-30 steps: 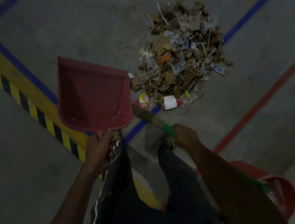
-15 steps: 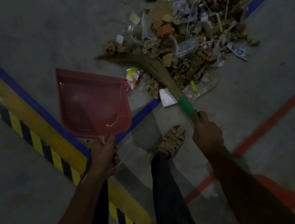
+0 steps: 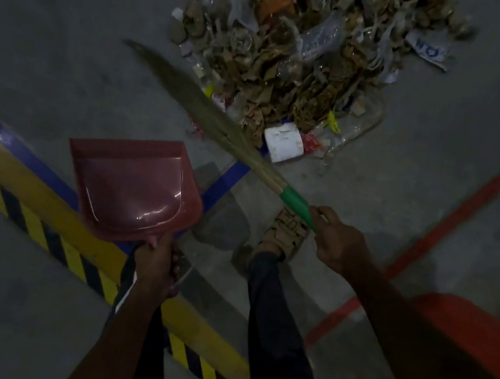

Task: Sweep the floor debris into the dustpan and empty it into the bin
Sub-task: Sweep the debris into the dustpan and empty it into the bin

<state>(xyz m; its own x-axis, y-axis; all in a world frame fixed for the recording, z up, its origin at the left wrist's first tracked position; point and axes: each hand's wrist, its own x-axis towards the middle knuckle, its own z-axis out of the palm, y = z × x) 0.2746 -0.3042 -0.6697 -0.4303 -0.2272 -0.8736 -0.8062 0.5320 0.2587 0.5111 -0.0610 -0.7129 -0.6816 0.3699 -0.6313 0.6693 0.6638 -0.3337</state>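
The grass broom (image 3: 197,103), gripped at its green handle by the right hand (image 3: 338,240), has been swung across the debris pile (image 3: 298,57). The empty red dustpan (image 3: 133,187), held by the left hand (image 3: 154,267), remains raised; sweeping has begun.

A warehouse or factory floor, dimly lit. Bare grey concrete (image 3: 70,24) carries blue (image 3: 223,181) and red (image 3: 473,202) lane lines. A yellow-and-black hazard stripe (image 3: 69,257) crosses it.

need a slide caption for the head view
Left hand holds empty red plastic dustpan; right hand angles green-handled grass broom beside debris pile.
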